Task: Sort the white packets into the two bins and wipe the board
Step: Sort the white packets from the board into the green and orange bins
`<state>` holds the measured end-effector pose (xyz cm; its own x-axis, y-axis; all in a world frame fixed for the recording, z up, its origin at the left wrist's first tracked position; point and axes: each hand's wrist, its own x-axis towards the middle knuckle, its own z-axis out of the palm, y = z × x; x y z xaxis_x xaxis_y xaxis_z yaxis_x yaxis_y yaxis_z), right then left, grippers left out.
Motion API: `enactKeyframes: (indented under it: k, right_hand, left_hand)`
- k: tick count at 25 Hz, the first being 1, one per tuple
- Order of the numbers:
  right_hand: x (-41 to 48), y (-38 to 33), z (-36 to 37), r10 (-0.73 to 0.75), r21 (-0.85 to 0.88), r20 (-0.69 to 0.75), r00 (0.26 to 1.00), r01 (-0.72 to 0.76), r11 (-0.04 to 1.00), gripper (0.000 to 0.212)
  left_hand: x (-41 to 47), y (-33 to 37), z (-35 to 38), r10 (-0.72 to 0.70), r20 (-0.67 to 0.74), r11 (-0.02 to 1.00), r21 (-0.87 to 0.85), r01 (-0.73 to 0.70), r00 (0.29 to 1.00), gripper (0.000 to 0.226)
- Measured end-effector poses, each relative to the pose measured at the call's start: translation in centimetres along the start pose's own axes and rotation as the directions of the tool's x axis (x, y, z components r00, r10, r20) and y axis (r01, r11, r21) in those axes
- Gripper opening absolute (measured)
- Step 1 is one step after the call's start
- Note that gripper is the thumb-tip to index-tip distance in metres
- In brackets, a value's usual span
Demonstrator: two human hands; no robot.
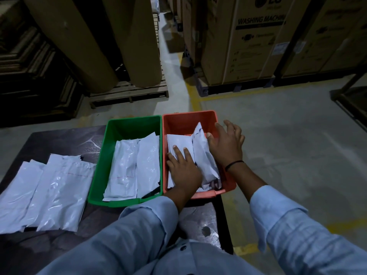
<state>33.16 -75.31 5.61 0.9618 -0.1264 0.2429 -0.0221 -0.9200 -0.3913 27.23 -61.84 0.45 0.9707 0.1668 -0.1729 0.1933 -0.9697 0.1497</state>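
Packets (202, 155) are pressed into the red bin (188, 114) under the left hand (185, 172), fingers flat, and braced by the spread-fingered right hand (226, 145), seemingly to settle them.

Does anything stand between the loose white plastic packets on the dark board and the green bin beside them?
Nothing visible does. The loose white plastic packets lie on the dark board just left of the green plastic bin, with only its side wall between. Its top is open.

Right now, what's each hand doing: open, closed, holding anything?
Left hand: open, straight fingers pressing the flat packet in the red bin.
Right hand: open, thumb against the tilted packet beside it.
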Motion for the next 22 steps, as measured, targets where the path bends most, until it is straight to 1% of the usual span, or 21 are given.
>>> enactKeyframes:
  k: [3,7,8,10,11,12,13,15,16,19,22]
  right_hand:
    - [-0.4,0.7,0.3,0.0,0.003,0.024,1.0,0.0,1.0,0.051]
    - [-1.2,0.8,0.3,-0.019,0.01,0.055,0.998,0.019,1.0,0.052]
    - [-1.4,0.6,0.2,-0.048,-0.003,0.067,0.997,0.048,0.999,0.052]
    - [-1.9,0.2,0.1,-0.205,-0.117,0.098,0.974,0.216,0.969,0.049]
    - [-2.0,0.0,0.2,-0.288,-0.201,0.144,0.947,0.313,0.928,0.046]
    - [-2.0,-0.3,0.4,-0.342,-0.279,0.207,0.917,0.39,0.877,0.043]
    - [-2.0,-0.5,0.4,-0.354,-0.339,0.277,0.893,0.435,0.834,0.038]
    - [-1.9,-0.9,0.7,-0.304,-0.404,0.361,0.882,0.442,0.801,0.027]
    - [-2.0,-1.0,0.8,-0.284,-0.424,0.368,0.885,0.432,0.796,0.024]
    - [-2.4,-1.4,1.1,-0.269,-0.475,0.373,0.888,0.431,0.767,0.021]
    - [-2.5,-1.9,0.9,-0.25,-0.465,0.39,0.886,0.423,0.777,0.022]
  left_hand:
    - [0.2,-0.2,0.3,0.019,0.08,0.998,0.052,-0.023,0.997,0.081]
    - [0.4,-0.1,-0.1,0.019,0.114,0.998,0.054,-0.025,0.993,0.08]
    - [0.5,-0.2,-0.2,0.027,0.114,0.998,0.053,-0.033,0.993,0.08]
    - [0.5,-0.6,-0.3,0.049,0.108,0.997,0.048,-0.054,0.993,0.081]
    - [0.4,-0.7,-0.4,0.061,0.109,0.996,0.052,-0.067,0.992,0.081]
    - [0.3,-0.9,-0.5,0.072,0.11,0.995,0.058,-0.079,0.991,0.082]
    - [0.2,-1.0,-0.7,0.083,0.108,0.994,0.059,-0.09,0.991,0.081]
    - [0.0,-1.2,-1.2,0.101,0.101,0.993,0.047,-0.107,0.99,0.08]
    - [-0.1,-1.4,-1.4,0.11,0.103,0.993,0.038,-0.115,0.989,0.079]
    - [-0.2,-1.9,-1.9,0.159,0.112,0.986,0.036,-0.164,0.981,0.076]
    - [0.0,-2.4,-1.9,0.196,0.124,0.98,0.021,-0.2,0.973,0.077]
